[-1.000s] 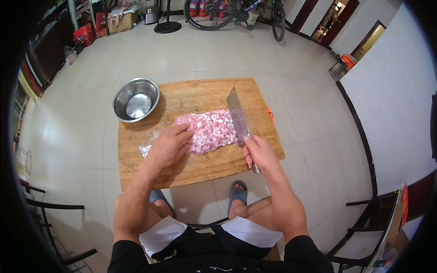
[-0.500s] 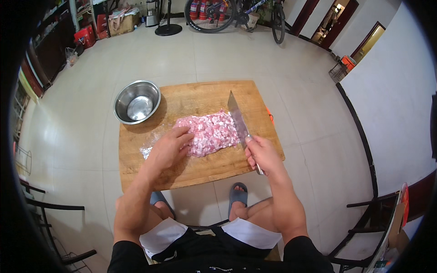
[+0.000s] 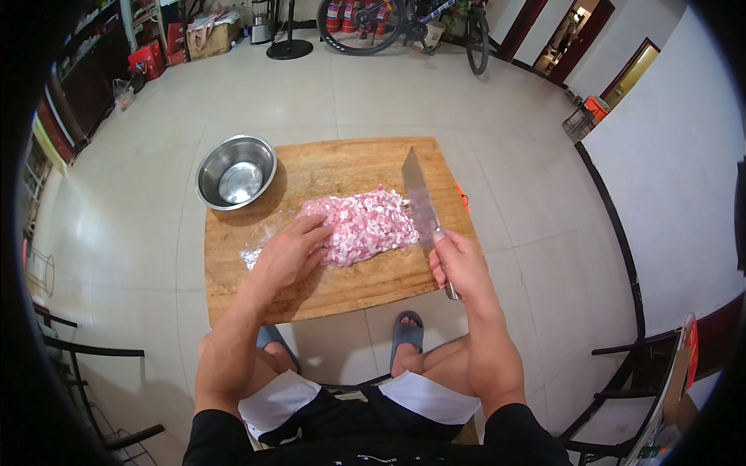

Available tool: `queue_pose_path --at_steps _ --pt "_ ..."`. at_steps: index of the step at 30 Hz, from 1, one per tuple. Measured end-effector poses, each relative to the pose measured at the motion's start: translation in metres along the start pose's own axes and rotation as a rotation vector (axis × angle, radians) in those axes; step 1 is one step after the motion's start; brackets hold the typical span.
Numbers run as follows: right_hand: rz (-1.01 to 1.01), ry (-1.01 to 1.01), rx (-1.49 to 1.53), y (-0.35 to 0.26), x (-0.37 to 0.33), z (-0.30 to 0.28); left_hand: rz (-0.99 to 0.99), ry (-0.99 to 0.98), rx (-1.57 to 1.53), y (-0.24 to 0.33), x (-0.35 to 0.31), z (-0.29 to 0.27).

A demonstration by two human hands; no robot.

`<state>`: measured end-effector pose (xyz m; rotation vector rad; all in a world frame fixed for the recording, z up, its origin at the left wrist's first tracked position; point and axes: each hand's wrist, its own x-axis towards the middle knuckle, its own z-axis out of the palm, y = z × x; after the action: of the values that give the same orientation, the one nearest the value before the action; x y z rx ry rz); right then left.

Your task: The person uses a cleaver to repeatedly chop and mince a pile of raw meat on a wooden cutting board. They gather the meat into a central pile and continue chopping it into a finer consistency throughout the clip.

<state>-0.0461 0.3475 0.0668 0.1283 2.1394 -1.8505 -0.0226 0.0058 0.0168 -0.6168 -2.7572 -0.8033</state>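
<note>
A flat pile of chopped pink-and-white meat (image 3: pixel 364 227) lies on the wooden table top (image 3: pixel 342 165). My left hand (image 3: pixel 294 250) rests at the pile's left end, its fingers extended over the pieces without gripping them; its thumb is partly hidden. In my right hand (image 3: pixel 461 266) is the handle of a cleaver (image 3: pixel 420 193), fingers wrapped round it. The broad blade points away from me, beside the right end of the meat, with a few bits scattered along that edge. A steel bowl (image 3: pixel 242 183) stands at the table's far left corner, nothing visible inside.
Thin meat residue and a shiny crumpled scrap (image 3: pixel 250 256) lie left of my left hand. An orange item (image 3: pixel 464 199) shows past the table's right edge. Black chairs flank me. A bicycle (image 3: pixel 361 31) and a black round stand base (image 3: pixel 289 50) are across the tiled floor.
My right hand and the cleaver have shifted slightly right. The meat's right end now reaches a bit further right. My left hand stays on the pile.
</note>
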Motion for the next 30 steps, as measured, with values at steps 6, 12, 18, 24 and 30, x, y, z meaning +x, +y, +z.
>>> queue_pose_path --at_steps 6,12,18,24,30 --pt "-0.019 0.061 0.083 -0.003 -0.010 -0.001 -0.007 -0.014 0.009 0.003 0.003 -0.001" --pt "0.033 -0.050 -0.007 0.004 0.001 -0.002 -0.008 -0.009 0.005 0.001 0.001 -0.001" --pt "0.003 0.041 0.042 -0.004 -0.010 0.004 -0.023 -0.022 -0.002 0.002 0.003 -0.001" --pt "0.060 -0.007 -0.028 0.009 0.005 0.000 -0.017 -0.024 0.001 0.003 0.002 -0.003" --pt "-0.071 0.006 0.071 0.000 -0.009 0.005 -0.005 -0.011 0.011 0.001 0.002 0.000"
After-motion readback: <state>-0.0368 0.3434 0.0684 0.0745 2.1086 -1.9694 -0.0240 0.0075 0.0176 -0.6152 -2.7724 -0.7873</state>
